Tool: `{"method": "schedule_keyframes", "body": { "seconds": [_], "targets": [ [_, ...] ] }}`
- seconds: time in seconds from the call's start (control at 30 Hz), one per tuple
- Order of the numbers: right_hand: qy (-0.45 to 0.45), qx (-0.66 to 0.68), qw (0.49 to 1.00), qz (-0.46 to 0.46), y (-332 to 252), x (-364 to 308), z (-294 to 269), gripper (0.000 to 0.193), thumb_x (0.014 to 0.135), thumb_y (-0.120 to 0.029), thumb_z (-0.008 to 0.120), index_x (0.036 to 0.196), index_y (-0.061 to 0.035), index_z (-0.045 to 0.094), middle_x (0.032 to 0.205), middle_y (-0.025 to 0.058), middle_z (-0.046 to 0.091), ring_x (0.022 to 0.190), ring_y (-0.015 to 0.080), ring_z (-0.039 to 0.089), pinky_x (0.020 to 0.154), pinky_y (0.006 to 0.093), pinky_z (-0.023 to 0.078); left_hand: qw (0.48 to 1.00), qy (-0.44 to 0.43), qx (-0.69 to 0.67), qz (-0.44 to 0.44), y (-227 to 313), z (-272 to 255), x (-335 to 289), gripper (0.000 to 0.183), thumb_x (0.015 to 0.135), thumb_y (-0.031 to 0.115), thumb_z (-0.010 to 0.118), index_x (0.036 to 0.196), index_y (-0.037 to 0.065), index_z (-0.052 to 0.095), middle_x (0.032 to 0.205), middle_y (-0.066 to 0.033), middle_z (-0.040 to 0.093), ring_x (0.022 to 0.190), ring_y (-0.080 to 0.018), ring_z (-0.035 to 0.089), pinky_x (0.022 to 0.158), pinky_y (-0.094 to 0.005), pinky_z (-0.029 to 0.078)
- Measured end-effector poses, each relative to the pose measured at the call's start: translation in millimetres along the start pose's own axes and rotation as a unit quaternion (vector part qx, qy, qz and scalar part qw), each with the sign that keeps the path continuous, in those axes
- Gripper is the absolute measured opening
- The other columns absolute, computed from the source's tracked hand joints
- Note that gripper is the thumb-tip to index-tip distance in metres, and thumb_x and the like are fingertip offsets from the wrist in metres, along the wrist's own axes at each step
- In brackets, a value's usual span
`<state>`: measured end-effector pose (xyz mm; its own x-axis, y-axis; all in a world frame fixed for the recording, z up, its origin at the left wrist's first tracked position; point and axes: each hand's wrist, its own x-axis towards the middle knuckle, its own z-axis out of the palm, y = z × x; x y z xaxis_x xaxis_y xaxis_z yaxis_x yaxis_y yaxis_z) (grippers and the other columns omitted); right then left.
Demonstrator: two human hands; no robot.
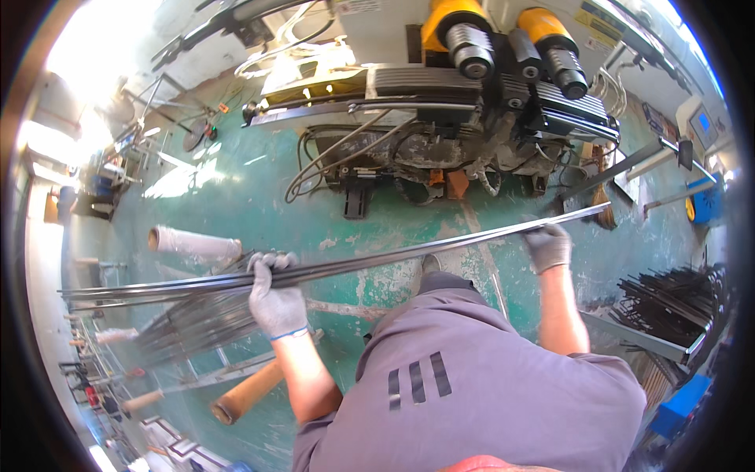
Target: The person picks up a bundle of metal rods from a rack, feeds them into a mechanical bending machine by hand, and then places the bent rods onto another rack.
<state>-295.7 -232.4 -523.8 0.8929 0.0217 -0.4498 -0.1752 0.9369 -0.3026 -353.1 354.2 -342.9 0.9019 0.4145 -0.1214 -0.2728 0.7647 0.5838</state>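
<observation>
A bundle of several long, thin metal bars (409,253) lies across the view in front of me, rising a little toward the right. My left hand (275,299), in a grey work glove, is closed around the bars left of their middle, with the thumb over the top. Near the right end, my gloved right hand (548,248) grips the same bundle from below. Its fingers are partly hidden behind the bars. At the left end the bars fan slightly apart.
Ahead stands a machine (421,79) with yellow-and-steel cylinders and cables. A stack of metal bars (197,326) sits blurred at the left, near a plastic-wrapped roll (197,243) and a cardboard tube (248,392). A trough (641,334) holds dark strips at the right; a broom (603,206) stands beyond.
</observation>
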Motion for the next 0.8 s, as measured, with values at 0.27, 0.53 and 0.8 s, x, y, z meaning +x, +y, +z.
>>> {"method": "schedule_keyframes", "body": {
  "seconds": [0.27, 0.53, 0.8],
  "targets": [
    [0.114, 0.08, 0.985, -0.098, 49.6, 46.1, 133.0, 0.019, 0.106, -0.005, 0.063, 0.122, 0.0042, 0.064, 0.112, 0.0148, 0.072, 0.105, 0.0283, 0.073, 0.102, 0.0453, 0.063, 0.984, -0.137, 0.108, -0.037, -29.7, 126.5, 88.0, 0.026, 0.101, 0.014, 0.071, 0.125, 0.006, 0.066, 0.11, -0.0094, 0.071, 0.112, -0.0307, 0.067, 0.116, -0.0559, 0.045],
    [0.074, 0.065, 0.956, -0.277, 19.7, 76.0, 172.8, 0.034, 0.098, -0.013, 0.079, 0.123, 0.0022, 0.063, 0.112, 0.0139, 0.071, 0.108, 0.0298, 0.071, 0.097, 0.0448, 0.062, 0.985, -0.119, 0.122, -0.02, 28.9, 110.2, 202.0, 0.028, 0.103, 0.013, 0.067, 0.127, 0.0, 0.064, 0.118, -0.0123, 0.071, 0.118, -0.0299, 0.067, 0.119, -0.0542, 0.047],
    [0.205, 0.055, 0.924, -0.319, 30.3, 153.0, 256.6, 0.03, 0.096, -0.031, 0.082, 0.112, -0.008, 0.071, 0.097, 0.0079, 0.076, 0.086, 0.0249, 0.072, 0.079, 0.0392, 0.061, 0.99, -0.021, 0.124, -0.067, -12.4, 63.4, 317.1, 0.025, 0.11, 0.024, 0.06, 0.108, -0.001, 0.065, 0.107, -0.0167, 0.071, 0.108, -0.034, 0.068, 0.111, -0.0541, 0.053]
  ]
}}
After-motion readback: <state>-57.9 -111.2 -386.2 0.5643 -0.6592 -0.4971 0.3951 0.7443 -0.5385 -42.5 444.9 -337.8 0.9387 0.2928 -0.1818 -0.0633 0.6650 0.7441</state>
